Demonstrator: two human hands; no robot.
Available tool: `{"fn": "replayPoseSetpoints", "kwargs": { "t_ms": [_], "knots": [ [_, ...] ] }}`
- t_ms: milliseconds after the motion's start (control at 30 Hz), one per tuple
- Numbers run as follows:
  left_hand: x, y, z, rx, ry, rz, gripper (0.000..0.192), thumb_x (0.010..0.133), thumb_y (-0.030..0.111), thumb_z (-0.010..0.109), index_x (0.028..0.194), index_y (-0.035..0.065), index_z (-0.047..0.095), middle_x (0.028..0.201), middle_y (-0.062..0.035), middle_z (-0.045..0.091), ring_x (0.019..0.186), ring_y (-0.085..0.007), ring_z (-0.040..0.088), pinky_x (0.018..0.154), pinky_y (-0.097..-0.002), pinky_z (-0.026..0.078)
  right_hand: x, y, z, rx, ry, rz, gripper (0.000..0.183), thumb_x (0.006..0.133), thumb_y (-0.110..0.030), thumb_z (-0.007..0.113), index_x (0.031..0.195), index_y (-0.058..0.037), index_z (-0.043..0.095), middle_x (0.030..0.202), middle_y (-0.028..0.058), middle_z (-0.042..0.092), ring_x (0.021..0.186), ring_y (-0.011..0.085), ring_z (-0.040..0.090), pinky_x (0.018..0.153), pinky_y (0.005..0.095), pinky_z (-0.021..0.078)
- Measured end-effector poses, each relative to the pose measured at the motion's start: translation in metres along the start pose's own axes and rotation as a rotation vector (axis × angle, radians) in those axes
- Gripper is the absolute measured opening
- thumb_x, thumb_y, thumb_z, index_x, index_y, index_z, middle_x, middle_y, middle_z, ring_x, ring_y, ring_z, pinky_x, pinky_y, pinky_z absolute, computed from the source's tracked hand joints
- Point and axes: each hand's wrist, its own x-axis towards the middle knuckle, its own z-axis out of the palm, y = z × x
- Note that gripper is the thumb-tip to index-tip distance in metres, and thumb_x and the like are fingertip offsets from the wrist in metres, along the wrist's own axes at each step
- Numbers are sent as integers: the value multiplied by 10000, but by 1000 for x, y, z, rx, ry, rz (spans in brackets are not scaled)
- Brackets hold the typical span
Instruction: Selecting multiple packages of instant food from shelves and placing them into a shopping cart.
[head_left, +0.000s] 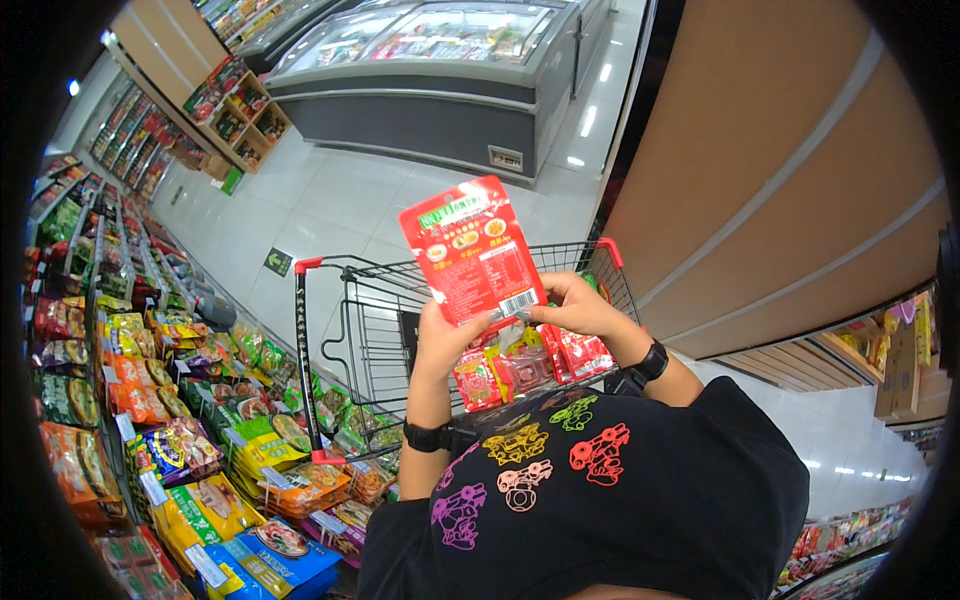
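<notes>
A red flat food pouch (474, 259) is held up in front of me by its lower corners, its printed side with a barcode facing me. My left hand (444, 337) grips the lower left corner, thumb across the front. At the lower right corner, my right hand (574, 304) pinches it the same way. Just beyond and below the pouch stands a black wire shopping cart (375, 341) with red plastic corners. Inside the cart, under my hands, lie several packaged foods, among them a red packet (474, 379) and a clear-topped pack (523, 369). My forearms partly hide these goods.
To my left, sloping shelves hold rows of bagged foods, including a blue packet (274, 559) and a yellow one (202, 517). Ahead is a grey chest freezer (412, 112) with a glass top. A tan panelled wall (750, 150) rises on the right. Tiled floor (352, 180) lies between.
</notes>
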Motion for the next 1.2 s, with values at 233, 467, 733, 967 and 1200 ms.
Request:
{"fn": "replayPoseSetpoints", "kwargs": {
  "t_ms": [233, 467, 733, 967, 1200],
  "knots": [
    [7, -100, 17, -119, -48, -179, 386, 623, 28, 625, 986, 3, 497, 930, -50, 559, 825, -129, 529, 721, -256, 426, -16, 73, -29, -46, 167, 234, 293, 669, -44, 598, 946, 25, 531, 882, 52, 575, 781, 102, 526, 711, 240, 418],
    [-36, -218, 11, 227, -178, -616, 359, 601, 68, 659, 937, 26, 539, 885, -35, 579, 746, -122, 547, 641, -240, 440, -69, 214, -31, -161, 70, 654, 225, 682, -166, 622, 776, 20, 537, 617, 9, 506, 538, 92, 448, 469, 245, 354],
    [-40, -248, 18, 123, -189, -1003, 292, 651, 19, 603, 931, -8, 525, 877, -68, 572, 751, -140, 545, 630, -250, 446, -90, 247, -36, 304, 137, 797, 162, 690, -103, 610, 721, -20, 475, 592, -2, 456, 461, 83, 429, 397, 218, 341],
    [-38, -281, 31, 92, -161, -831, 370, 608, 64, 647, 956, 12, 533, 922, -45, 568, 810, -141, 526, 680, -267, 420, -98, 231, -51, -54, 229, 669, 251, 651, -207, 652, 655, 9, 524, 576, 59, 497, 533, 110, 449, 490, 259, 378],
    [-14, -290, 81, 181, -123, -902, 268, 630, 125, 651, 869, 20, 590, 803, -38, 596, 690, -130, 546, 599, -249, 427, -127, 269, -110, -556, 237, 708, 204, 637, -203, 632, 666, -12, 568, 567, 98, 527, 542, 164, 493, 511, 297, 397]
  ]
}}
